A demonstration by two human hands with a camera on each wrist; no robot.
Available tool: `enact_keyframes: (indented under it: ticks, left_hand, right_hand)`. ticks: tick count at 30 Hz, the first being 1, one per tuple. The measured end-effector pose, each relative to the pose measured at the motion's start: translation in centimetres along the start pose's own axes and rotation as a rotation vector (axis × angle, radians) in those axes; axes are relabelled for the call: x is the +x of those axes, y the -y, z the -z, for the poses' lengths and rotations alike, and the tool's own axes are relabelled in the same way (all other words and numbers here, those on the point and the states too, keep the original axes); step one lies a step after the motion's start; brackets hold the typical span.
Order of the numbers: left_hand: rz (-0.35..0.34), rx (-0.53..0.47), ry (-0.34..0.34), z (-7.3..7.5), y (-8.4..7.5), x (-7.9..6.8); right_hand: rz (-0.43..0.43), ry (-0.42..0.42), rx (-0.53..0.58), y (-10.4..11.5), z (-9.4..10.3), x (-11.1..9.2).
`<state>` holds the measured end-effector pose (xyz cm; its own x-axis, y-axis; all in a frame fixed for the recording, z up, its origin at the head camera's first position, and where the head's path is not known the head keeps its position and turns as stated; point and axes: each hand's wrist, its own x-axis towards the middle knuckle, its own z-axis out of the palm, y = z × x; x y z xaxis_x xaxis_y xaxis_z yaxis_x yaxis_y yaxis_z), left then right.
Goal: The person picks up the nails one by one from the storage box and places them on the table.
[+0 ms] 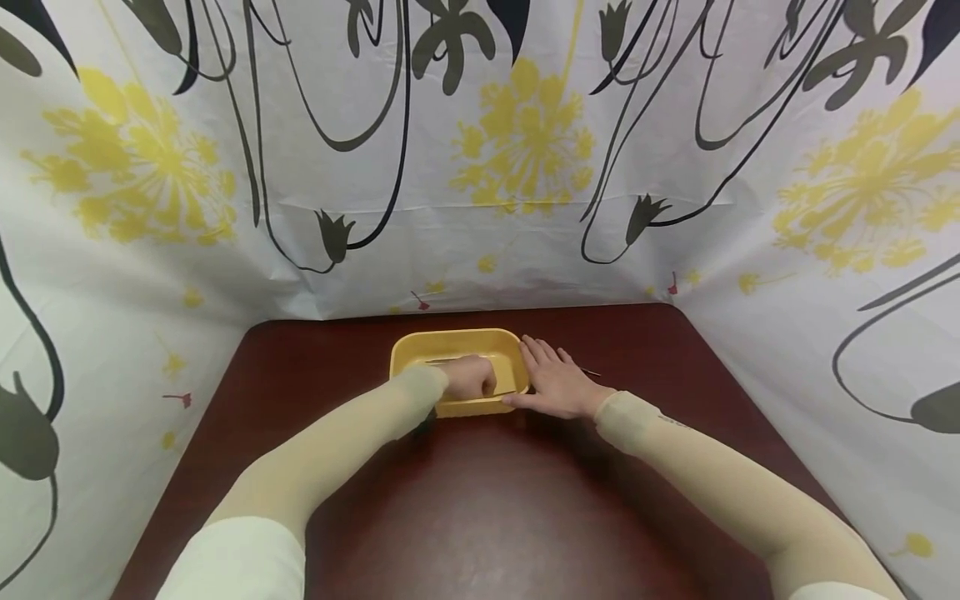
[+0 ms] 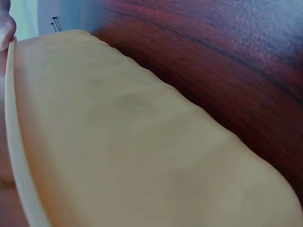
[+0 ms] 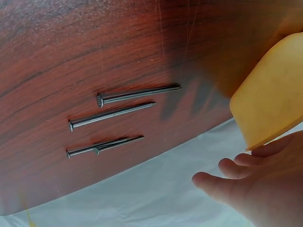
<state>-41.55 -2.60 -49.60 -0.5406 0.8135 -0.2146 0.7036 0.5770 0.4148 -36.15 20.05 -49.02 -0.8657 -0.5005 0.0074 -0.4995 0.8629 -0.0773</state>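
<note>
A yellow plastic tray (image 1: 414, 343) stands near the back of the table. My left hand (image 1: 468, 377) reaches down into it with the knuckles up and fingers bent; the fingertips are hidden, so I cannot tell what they hold. A thin dark nail-like piece (image 1: 441, 361) shows inside, beside that hand. My right hand (image 1: 558, 383) rests at the tray's right end, fingers extended, thumb along the near corner of the rim. In the left wrist view, the tray's outer front wall (image 2: 137, 127) fills most of the picture, with a fingertip (image 2: 5, 30) at its far rim.
Several metal nails lie on the table to the right of the tray, among them a thick nail (image 3: 137, 95), another nail (image 3: 111, 116) and two smaller-looking crossed ones (image 3: 104, 146). Behind the dark red wooden table (image 1: 480, 500) hangs a white patterned cloth (image 1: 480, 275).
</note>
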Motion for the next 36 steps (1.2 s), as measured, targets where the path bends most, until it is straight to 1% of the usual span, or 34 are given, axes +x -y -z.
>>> enact_keyframes:
  ticks: [6,12,15,20,24,32,36]
  left_hand:
    - [0.034,-0.024,0.009,0.1,0.0,-0.6]
    - [0.049,-0.014,0.031,0.2,0.0,-0.6]
    - [0.032,0.006,0.027,0.1,0.1,-0.4]
    - [-0.007,0.028,-0.015,0.4,0.5,-0.4]
    - [0.003,0.062,-0.042,0.7,0.8,-0.5]
    - [0.014,0.219,-0.099,1.3,0.7,-1.5]
    - [0.030,0.279,-0.124,1.8,0.6,-2.1]
  right_hand:
    - [0.004,-0.005,0.004,0.2,0.0,0.0]
    - [0.004,-0.019,0.020,0.1,-0.4,-0.1]
    - [0.005,-0.022,0.020,0.1,-0.5,-0.1]
    - [-0.004,-0.020,0.020,0.1,-0.5,-0.1]
    - [-0.017,-0.017,0.013,0.2,-0.4,-0.1]
    - [-0.034,-0.018,0.020,0.2,-0.5,0.0]
    - [-0.042,-0.016,0.026,0.2,-0.6,0.0]
